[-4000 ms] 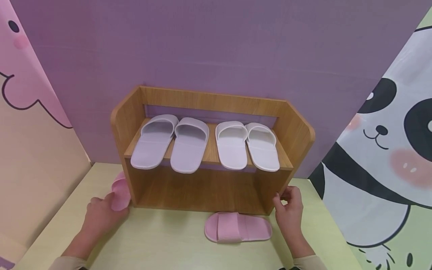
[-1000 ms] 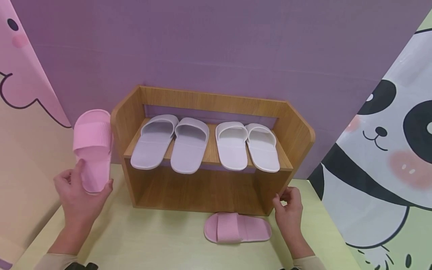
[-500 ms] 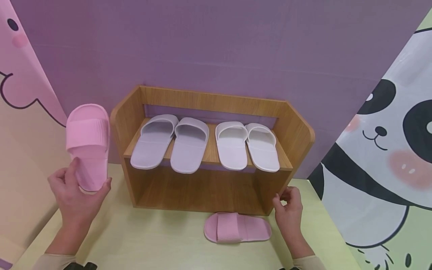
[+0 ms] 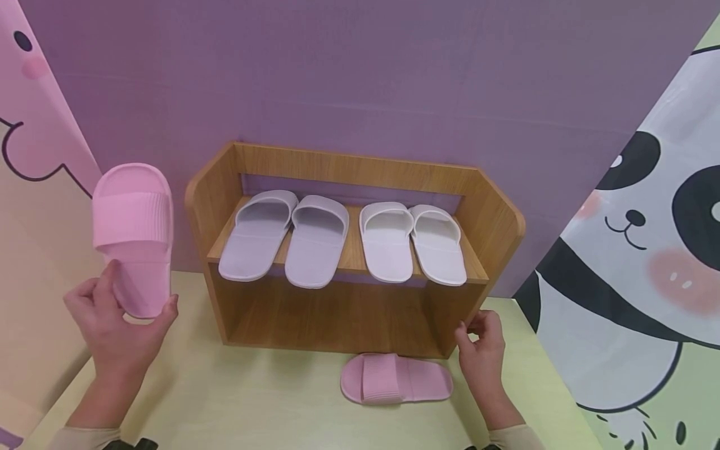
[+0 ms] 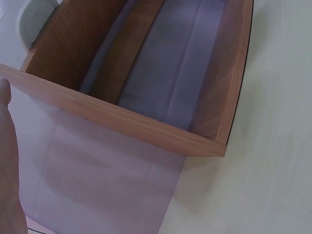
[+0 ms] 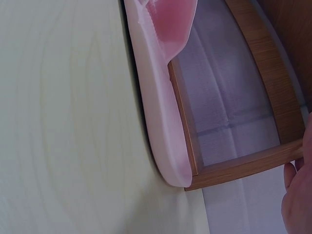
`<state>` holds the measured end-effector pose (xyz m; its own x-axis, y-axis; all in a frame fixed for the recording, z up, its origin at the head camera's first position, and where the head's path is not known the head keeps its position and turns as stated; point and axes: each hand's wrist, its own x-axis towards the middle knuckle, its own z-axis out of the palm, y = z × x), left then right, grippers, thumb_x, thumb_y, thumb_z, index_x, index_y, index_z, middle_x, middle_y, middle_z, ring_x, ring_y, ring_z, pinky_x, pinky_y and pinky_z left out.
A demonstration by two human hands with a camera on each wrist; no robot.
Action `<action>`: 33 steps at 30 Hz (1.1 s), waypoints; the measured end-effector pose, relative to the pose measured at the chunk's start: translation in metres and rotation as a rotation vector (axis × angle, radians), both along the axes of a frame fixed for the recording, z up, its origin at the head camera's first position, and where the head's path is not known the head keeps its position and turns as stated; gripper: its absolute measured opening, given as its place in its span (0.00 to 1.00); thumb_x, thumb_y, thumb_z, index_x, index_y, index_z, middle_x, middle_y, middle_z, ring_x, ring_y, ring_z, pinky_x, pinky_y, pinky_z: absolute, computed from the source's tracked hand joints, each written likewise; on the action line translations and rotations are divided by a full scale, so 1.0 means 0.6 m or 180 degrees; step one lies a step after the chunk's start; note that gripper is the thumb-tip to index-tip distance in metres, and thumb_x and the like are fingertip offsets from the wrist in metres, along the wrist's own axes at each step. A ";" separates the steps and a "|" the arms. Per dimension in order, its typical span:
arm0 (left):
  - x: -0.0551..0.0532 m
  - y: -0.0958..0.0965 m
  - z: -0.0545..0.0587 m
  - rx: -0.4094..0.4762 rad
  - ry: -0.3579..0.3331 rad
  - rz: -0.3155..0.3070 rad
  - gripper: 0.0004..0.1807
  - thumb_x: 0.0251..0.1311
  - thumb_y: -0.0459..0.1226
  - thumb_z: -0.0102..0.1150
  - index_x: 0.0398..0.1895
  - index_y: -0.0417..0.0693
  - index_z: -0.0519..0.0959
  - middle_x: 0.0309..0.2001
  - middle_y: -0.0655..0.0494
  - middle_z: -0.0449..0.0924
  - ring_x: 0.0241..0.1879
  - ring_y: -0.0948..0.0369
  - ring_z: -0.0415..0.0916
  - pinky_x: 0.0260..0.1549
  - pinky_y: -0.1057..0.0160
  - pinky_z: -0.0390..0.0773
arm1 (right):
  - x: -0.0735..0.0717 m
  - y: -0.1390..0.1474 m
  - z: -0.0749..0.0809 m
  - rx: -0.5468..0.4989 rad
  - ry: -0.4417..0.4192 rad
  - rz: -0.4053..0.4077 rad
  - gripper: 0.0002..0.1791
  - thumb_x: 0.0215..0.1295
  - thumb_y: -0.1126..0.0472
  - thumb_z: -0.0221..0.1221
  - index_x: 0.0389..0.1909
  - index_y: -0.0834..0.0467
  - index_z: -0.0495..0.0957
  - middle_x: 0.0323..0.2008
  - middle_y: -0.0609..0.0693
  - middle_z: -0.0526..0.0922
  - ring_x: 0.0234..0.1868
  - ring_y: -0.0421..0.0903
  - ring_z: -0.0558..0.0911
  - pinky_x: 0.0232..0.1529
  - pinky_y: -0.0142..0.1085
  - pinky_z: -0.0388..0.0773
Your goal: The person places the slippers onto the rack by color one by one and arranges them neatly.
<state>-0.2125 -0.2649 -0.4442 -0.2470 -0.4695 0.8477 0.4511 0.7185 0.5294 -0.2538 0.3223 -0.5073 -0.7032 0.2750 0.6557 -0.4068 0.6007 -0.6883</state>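
Note:
My left hand (image 4: 115, 331) holds a pink slipper (image 4: 135, 231) upright by its heel end, raised to the left of the wooden shoe rack (image 4: 360, 161). Its thumb and fingers grip the sole's edges. At the rack's right side panel, my right hand (image 4: 485, 350) touches the front edge with its thumb and bent fingers; the right wrist view shows fingertips behind that panel. A second pink slipper (image 4: 424, 379) lies sideways on the table before the rack, beside the right hand. In the left wrist view only part of the left hand (image 5: 9, 165) shows, and the slipper is hidden.
On the upper shelf stand a pair of pale lilac slippers (image 4: 317, 250) and a pair of white slippers (image 4: 388, 250). The lower shelf (image 4: 332, 315) shows bare wood. A purple wall (image 4: 360, 75) stands behind, and a panda-printed panel (image 4: 624, 350) is at the right.
My left hand has taken the pink slipper from the table beside the rack's left side, lifted it upright, and drifted further left and slightly up. The right hand stays at the rack.

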 end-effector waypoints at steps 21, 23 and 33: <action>0.024 0.070 0.041 -0.0071 0.0495 -0.0189 0.48 0.41 0.55 0.73 0.64 0.32 0.79 0.56 0.70 0.64 0.56 0.67 0.60 0.47 0.72 0.60 | 0.000 -0.001 0.000 -0.0022 -0.0015 -0.0011 0.13 0.67 0.81 0.61 0.49 0.69 0.73 0.45 0.55 0.80 0.40 0.38 0.80 0.46 0.21 0.77; 0.021 0.071 0.035 -0.0116 0.0471 -0.0231 0.49 0.41 0.56 0.73 0.64 0.32 0.79 0.56 0.69 0.65 0.56 0.67 0.61 0.46 0.72 0.60 | 0.000 -0.001 0.001 -0.0019 -0.0028 -0.0021 0.13 0.67 0.81 0.61 0.49 0.69 0.73 0.45 0.55 0.80 0.40 0.38 0.80 0.46 0.21 0.77; 0.031 0.114 0.035 -0.0292 0.0471 -0.0589 0.51 0.51 0.64 0.74 0.63 0.28 0.78 0.51 0.47 0.72 0.57 0.68 0.60 0.46 0.73 0.62 | 0.001 0.000 0.000 -0.0008 -0.0025 -0.0021 0.13 0.67 0.81 0.61 0.49 0.69 0.73 0.45 0.55 0.79 0.40 0.38 0.79 0.46 0.20 0.76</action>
<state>-0.1941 -0.1964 -0.4230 -0.1916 -0.3474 0.9179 0.6472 0.6584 0.3842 -0.2534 0.3220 -0.5071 -0.7065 0.2813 0.6494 -0.3974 0.6015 -0.6930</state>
